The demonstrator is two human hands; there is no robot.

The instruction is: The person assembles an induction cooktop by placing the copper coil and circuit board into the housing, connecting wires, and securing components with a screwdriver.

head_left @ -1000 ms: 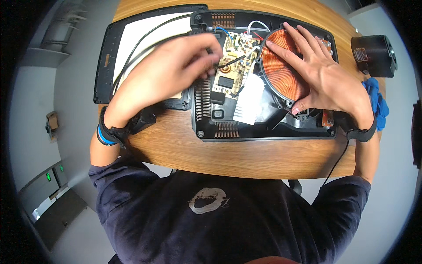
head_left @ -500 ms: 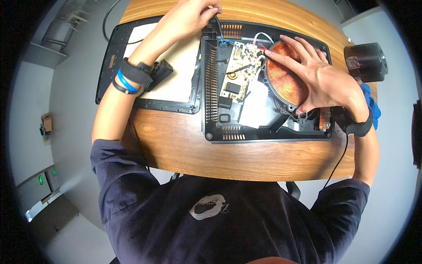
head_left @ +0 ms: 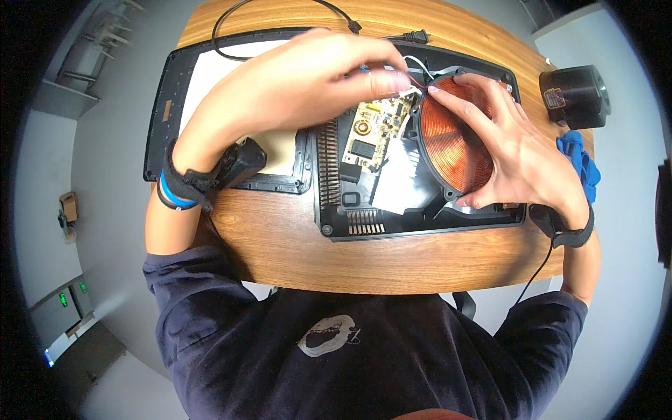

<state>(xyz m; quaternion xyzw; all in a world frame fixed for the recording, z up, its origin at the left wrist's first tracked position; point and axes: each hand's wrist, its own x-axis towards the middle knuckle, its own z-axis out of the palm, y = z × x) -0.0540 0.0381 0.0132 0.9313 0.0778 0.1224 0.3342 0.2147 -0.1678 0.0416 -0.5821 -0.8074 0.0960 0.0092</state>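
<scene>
My right hand spans a round copper coil in a black frame, fingers on its far rim and thumb on its near rim. The coil sits over the open black housing of an induction cooker, covering part of its inside. My left hand reaches across, thumb and index finger closing together at the wires and white connector beside the coil. Whatever lies between those fingertips is hidden and slightly blurred. Below them is a cream circuit board, with a white sheet between it and the coil.
A cover panel with a pale inner face lies left of the housing. Behind them rests a black power cord with a plug. At the right table edge are a black cylinder and a blue cloth.
My left hand has come from the cord at the housing's far left corner to the wires by the coil. The cord now lies loose behind. The coil has shifted slightly toward the left.
</scene>
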